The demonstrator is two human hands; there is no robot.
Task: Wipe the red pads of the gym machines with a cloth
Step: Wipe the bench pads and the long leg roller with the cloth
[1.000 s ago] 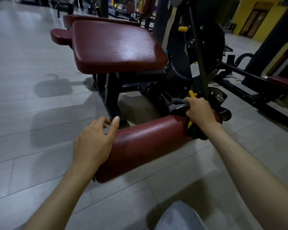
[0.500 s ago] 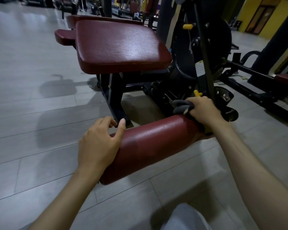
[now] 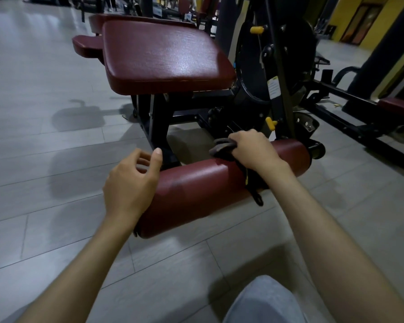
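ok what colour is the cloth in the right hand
Dark grey, bunched in the right hand atop the red roller pad; the cloth shows best in the head view.

Gym floor: red padded bench (image 3: 163, 57), roller pad (image 3: 210, 185), black machine frame (image 3: 278, 66), grey floor tiles (image 3: 33, 113).

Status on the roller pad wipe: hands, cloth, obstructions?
Right hand clenched on grey cloth, pressing it atop red roller pad. Left hand open, steadying pad's near end. Black strap draped across pad.

Grey tiled floor (image 3: 44, 141), yellow wall (image 3: 341, 15), yellow adjustment knob (image 3: 256, 29), black machine frame (image 3: 350, 122)
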